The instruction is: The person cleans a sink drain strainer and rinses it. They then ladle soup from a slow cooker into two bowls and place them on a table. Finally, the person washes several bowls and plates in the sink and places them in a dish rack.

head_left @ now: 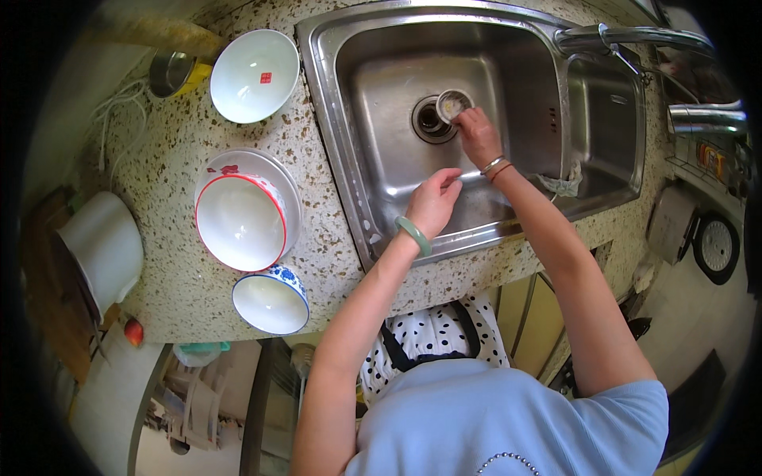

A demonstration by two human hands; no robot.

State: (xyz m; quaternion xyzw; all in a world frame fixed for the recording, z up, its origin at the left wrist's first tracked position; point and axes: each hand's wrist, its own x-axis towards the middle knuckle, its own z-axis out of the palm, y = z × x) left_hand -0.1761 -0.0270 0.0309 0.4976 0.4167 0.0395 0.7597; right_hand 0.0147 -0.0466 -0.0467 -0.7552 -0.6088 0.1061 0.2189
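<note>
In the head view, the right hand (481,136) pinches a small round strainer (446,100) by its rim, just beside the drain hole (430,120) in the steel sink (381,87). The left hand (434,200) hangs slack near the sink's front edge, fingers loosely bent.

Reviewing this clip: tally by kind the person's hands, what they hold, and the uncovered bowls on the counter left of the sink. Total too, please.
Hands: 2 (left hand, right hand)
Small round strainer-like cup: 1, in the right hand
Bowls: 3 (plain white bowl, red-rimmed bowl, blue-rimmed bowl)
Total: 6
</note>
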